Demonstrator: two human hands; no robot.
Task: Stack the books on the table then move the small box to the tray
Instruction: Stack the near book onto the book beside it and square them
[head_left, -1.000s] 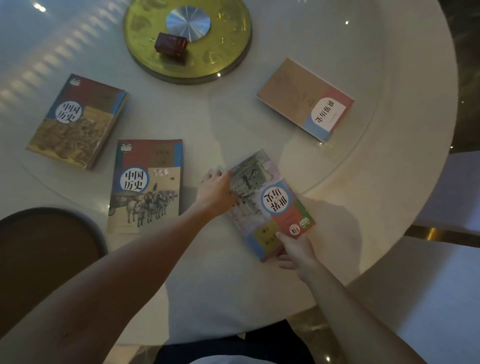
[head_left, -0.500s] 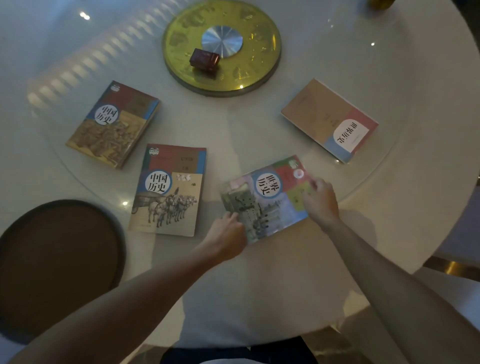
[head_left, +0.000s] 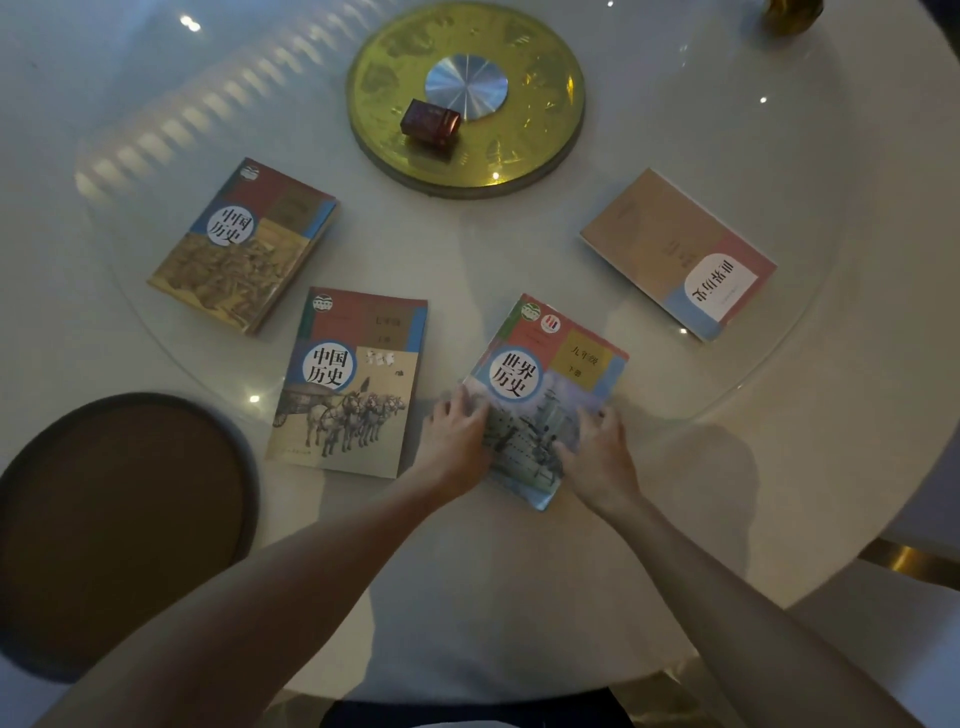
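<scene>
Several books lie flat and apart on the round white table (head_left: 519, 597). Both my hands grip the near end of the ship-cover book (head_left: 550, 384): my left hand (head_left: 457, 441) on its left edge, my right hand (head_left: 597, 457) on its lower right edge. To its left is the horse-cover book (head_left: 353, 379). A thicker book (head_left: 244, 244) sits at the far left and a tan book (head_left: 675, 252) at the right. The small dark red box (head_left: 430, 123) rests on the golden disc (head_left: 530, 140). The dark round tray (head_left: 119, 525) is at the near left.
A silver hub (head_left: 466, 85) sits in the middle of the golden disc. A golden object (head_left: 789, 15) shows at the top right edge. The table's edge curves down the right side, with a pale chair seat (head_left: 924, 519) beyond it.
The ship-cover book has been turned around on the table so its title now faces me. My right hand moved from its far corner to its near right edge.
</scene>
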